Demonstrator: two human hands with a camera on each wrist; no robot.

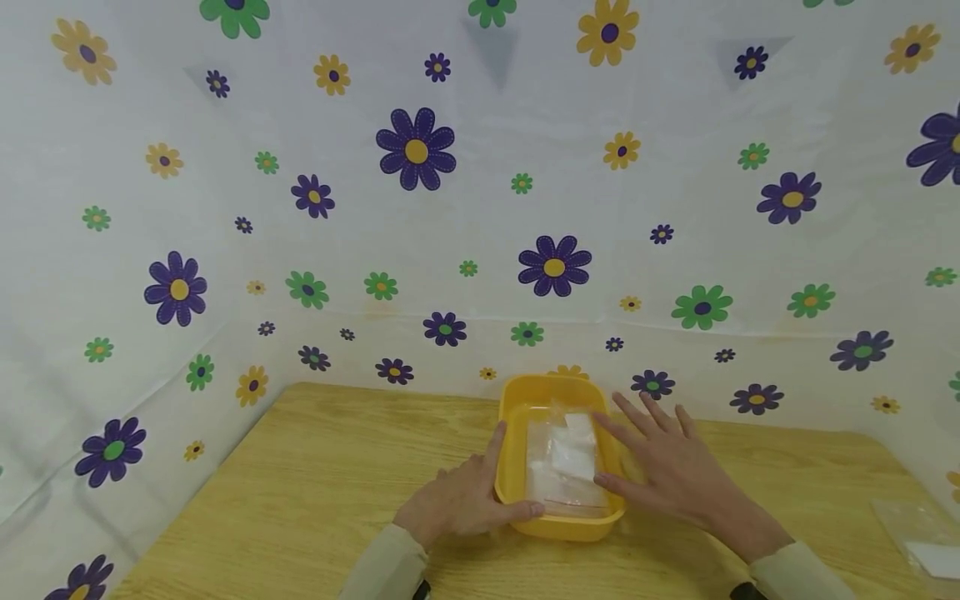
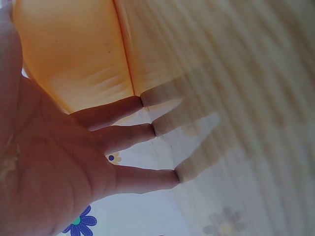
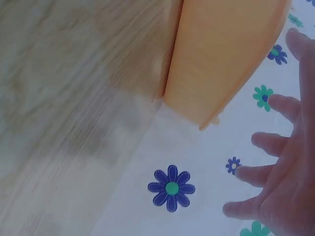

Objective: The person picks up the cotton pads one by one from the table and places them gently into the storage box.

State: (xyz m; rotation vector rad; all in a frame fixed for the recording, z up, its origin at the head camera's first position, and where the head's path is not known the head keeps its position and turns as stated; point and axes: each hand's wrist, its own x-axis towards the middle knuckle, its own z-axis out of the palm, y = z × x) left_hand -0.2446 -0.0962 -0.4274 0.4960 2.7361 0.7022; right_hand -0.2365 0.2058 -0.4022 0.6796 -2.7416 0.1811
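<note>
A yellow plastic basin (image 1: 564, 528) stands on the table, holding clear plastic bags (image 1: 558, 487) with white pieces (image 1: 576, 458) inside. My left hand (image 1: 461, 500) is at the basin's left side, its thumb reaching over the near left corner of the rim. In the left wrist view, straight fingers (image 2: 147, 179) of that hand extend down beside the basin wall (image 2: 74, 49), fingertips at the table surface. My right hand (image 1: 675, 467) is spread at the basin's right side, thumb and index fingertip overlapping the rim. The right wrist view shows its separated fingers (image 3: 270, 142) near the basin's outer wall (image 3: 216, 59).
A clear bag with a white piece (image 1: 933, 558) lies at the right edge of the wooden table (image 1: 337, 475). Behind the table and along its sides hangs a white sheet (image 1: 465, 217) printed with flowers, close behind the basin's far end.
</note>
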